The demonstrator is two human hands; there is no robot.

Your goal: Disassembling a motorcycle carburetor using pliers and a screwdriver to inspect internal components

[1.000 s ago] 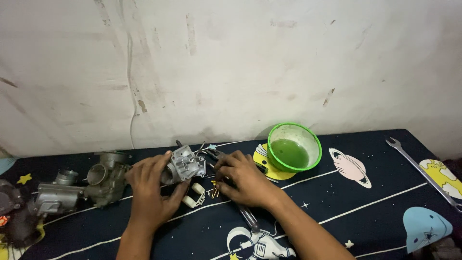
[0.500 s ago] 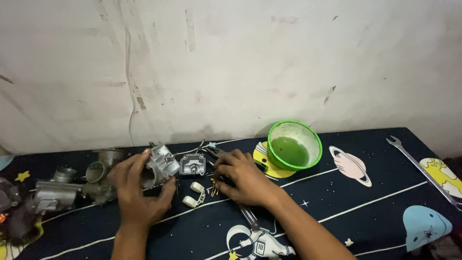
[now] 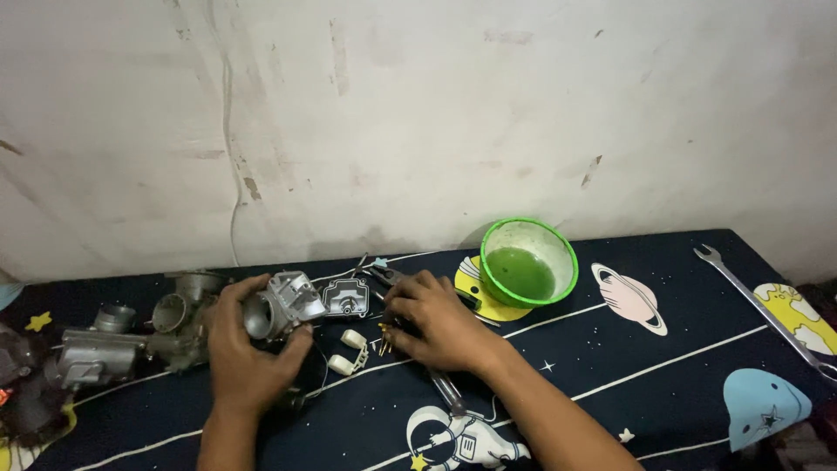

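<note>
My left hand (image 3: 240,349) grips a grey metal carburettor body (image 3: 283,303) and holds it just above the dark space-patterned cloth (image 3: 610,392). A flat metal cover (image 3: 346,297) lies to its right. My right hand (image 3: 436,321) rests palm down on the cloth, its fingers over small brass parts (image 3: 384,342) and dark pliers (image 3: 388,277). Whether it grips anything I cannot tell. Two white float pieces (image 3: 347,351) lie between my hands.
A green bowl (image 3: 529,263) with green liquid stands to the right of my right hand. A spanner (image 3: 763,307) lies at the far right. More carburettor bodies (image 3: 131,336) sit at the left. A stained white wall rises behind.
My left hand has lifted the carburettor body and carried it left, leaving the flat cover and white floats uncovered. My right hand has stayed in place.
</note>
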